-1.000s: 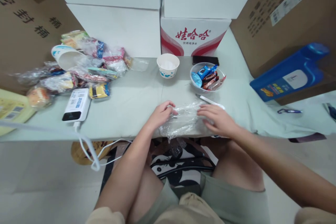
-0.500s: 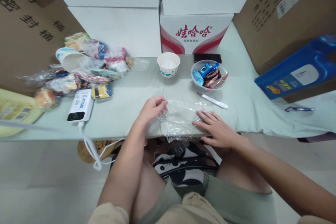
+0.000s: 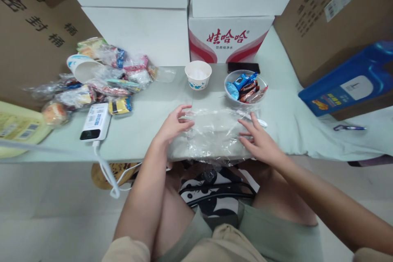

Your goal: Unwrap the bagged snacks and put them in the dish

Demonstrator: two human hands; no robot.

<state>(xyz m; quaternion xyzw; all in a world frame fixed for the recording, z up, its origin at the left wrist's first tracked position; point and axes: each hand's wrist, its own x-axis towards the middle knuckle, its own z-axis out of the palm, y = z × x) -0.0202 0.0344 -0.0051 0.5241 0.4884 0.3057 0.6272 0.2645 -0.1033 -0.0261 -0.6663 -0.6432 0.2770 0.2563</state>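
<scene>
A clear plastic bag [image 3: 215, 133] lies spread out at the front of the cloth-covered table, its lower edge hanging over the rim. My left hand [image 3: 175, 125] is at the bag's left side, fingers apart and slightly curled. At the right side my right hand [image 3: 258, 139] rests with its fingers spread over the edge of the film. The far right corner of the bag overlaps a white pen [image 3: 260, 122]. Beyond the bag stand a white paper cup [image 3: 198, 75] with a blue pattern and a clear plastic bowl [image 3: 229, 97] of wrapped snacks.
A pile of packaged snacks [image 3: 123, 84] with a tipped paper cup [image 3: 82, 67] lies on the left. Near it is a white power bank [image 3: 97, 119] with a cable. A phone [image 3: 243, 67], cardboard boxes [image 3: 230, 39] and a blue bottle [image 3: 346, 82] stand around the back and right.
The bag is spread wider and further from me, now over part of the pen. My right hand has moved right and lifted its fingers; my left hand has opened and shifted slightly away from me.
</scene>
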